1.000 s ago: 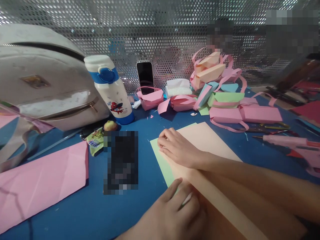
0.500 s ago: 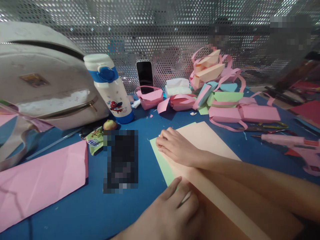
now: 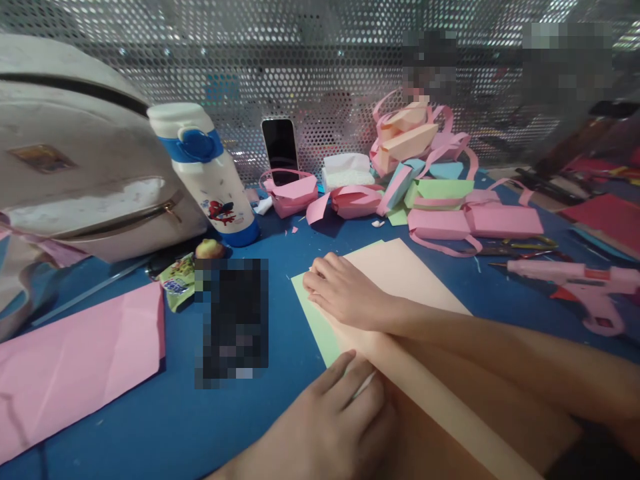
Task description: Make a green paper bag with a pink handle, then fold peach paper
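Observation:
Peach paper (image 3: 400, 267) lies over a green sheet (image 3: 315, 327), whose edge shows along the left side and top. One side of the peach paper is turned up in a long band (image 3: 445, 407) running toward the lower right. My right hand (image 3: 343, 290) presses on the paper near its far left corner, fingers bent and close together. Nearer to me, my left hand (image 3: 345, 407) is curled at the near end of the band. Its fingers touch the paper, and a small white bit shows between them.
Folded paper baskets (image 3: 440, 223) pile up at the back right, near a pink glue gun (image 3: 575, 277). A bottle (image 3: 200, 173), a backpack (image 3: 85, 147) and a snack packet (image 3: 177, 283) are at left. Pink paper (image 3: 90, 367) lies front left; a phone (image 3: 280, 150) stands behind.
The whole view has shifted slightly, so things sit a little further left. Both hands keep nearly the same places on the peach paper.

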Available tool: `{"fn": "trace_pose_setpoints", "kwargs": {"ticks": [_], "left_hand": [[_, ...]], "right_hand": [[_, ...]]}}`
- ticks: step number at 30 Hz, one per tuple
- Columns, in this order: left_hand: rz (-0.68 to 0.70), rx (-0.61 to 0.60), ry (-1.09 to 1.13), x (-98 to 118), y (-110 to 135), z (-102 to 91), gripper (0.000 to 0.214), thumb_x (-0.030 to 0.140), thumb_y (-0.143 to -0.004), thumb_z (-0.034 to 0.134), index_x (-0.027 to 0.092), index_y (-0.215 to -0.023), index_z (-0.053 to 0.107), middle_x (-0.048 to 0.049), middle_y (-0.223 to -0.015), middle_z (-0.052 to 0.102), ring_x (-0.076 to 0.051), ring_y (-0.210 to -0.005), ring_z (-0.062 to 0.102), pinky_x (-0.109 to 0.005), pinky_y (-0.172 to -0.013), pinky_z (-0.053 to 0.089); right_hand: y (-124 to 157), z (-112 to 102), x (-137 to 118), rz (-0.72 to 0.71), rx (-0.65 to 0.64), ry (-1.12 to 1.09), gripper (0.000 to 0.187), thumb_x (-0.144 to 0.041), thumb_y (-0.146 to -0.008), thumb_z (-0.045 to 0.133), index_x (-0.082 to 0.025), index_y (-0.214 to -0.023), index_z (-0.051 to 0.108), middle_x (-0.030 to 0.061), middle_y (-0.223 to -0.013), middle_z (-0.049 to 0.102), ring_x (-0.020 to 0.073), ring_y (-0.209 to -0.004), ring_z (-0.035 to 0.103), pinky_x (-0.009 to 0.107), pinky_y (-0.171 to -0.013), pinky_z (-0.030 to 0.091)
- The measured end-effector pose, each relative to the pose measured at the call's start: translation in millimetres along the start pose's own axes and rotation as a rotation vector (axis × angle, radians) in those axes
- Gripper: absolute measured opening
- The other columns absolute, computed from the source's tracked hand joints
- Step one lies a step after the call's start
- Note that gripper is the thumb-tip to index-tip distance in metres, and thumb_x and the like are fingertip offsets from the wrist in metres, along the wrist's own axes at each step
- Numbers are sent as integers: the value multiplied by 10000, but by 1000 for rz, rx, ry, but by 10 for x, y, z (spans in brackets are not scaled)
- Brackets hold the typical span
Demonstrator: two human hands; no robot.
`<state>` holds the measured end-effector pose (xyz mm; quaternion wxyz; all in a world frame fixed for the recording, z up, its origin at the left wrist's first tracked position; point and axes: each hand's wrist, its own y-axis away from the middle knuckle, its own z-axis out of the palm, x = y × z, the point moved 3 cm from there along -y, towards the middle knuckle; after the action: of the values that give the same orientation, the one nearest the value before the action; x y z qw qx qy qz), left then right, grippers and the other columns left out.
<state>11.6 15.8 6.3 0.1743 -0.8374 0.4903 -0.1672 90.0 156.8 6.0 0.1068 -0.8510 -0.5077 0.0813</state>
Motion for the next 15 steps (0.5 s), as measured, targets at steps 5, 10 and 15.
{"fn": "trace_pose_setpoints", "kwargs": {"ticks": [5, 10, 15], "left_hand": [[8, -64, 80, -24, -88, -164, 315, 141, -997, 423, 27, -1187, 648, -137, -1120, 694, -258, -1093, 649, -417, -1060, 508], [18, -56, 37, -43, -99, -239, 356, 142, -1024, 379, 55, -1248, 642, -144, -1159, 701, -271, -1098, 654, -424, -984, 556], [61, -141, -34, -38, -52, -132, 449, 83, -1008, 346, 33, -1431, 488, -151, -1474, 525, -307, -1358, 496, -486, -1074, 493]], "right_hand": [[15, -36, -25, -2, 7, 76, 140, -266, -1038, 458, -156, -1009, 540, 99, -1006, 540, 254, -870, 427, 381, -748, 352], [22, -26, -21, -12, 61, 110, 143, -272, -1024, 495, -138, -1043, 544, 104, -1009, 555, 273, -925, 454, 385, -760, 381], [30, -15, -16, -17, 85, 118, 152, -256, -1010, 523, -118, -1069, 542, 114, -1026, 564, 282, -945, 466, 392, -767, 394]]}}
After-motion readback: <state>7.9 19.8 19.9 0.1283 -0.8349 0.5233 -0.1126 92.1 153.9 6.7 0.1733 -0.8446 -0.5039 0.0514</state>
